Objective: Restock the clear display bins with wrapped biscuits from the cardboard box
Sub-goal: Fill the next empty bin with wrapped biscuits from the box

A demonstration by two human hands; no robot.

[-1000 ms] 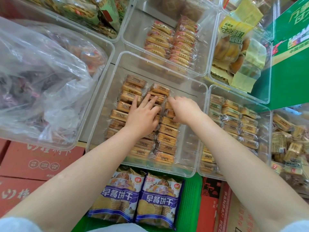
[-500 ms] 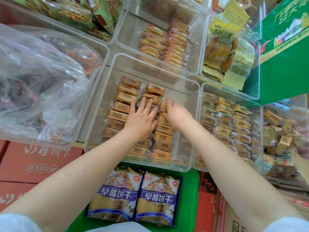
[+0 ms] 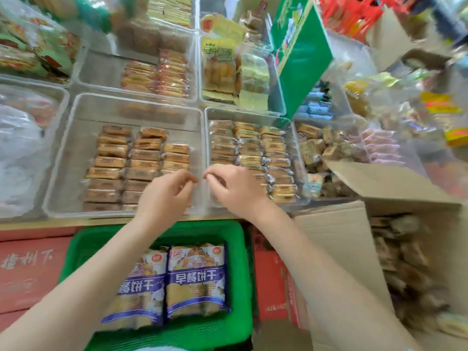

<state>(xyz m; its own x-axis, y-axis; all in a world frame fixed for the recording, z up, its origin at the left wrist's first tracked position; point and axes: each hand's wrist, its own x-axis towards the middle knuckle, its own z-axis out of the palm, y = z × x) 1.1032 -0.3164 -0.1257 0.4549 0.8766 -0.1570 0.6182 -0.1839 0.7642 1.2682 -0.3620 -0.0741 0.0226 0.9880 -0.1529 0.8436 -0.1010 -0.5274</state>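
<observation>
Mid-frame, both hands hover over the shared rims of two bins — left hand and right hand loosely curled, holding nothing. Biscuits fill the left bin; box lower right.

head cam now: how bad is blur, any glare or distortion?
Head view: motion blur is heavy at the right, smearing the cardboard box and its contents; both hands are soft; the wrapped biscuits stay readable. Wide-angle bowing bends the clear bin rims. Lighting is even, with mild sheen on the plastic.
</observation>
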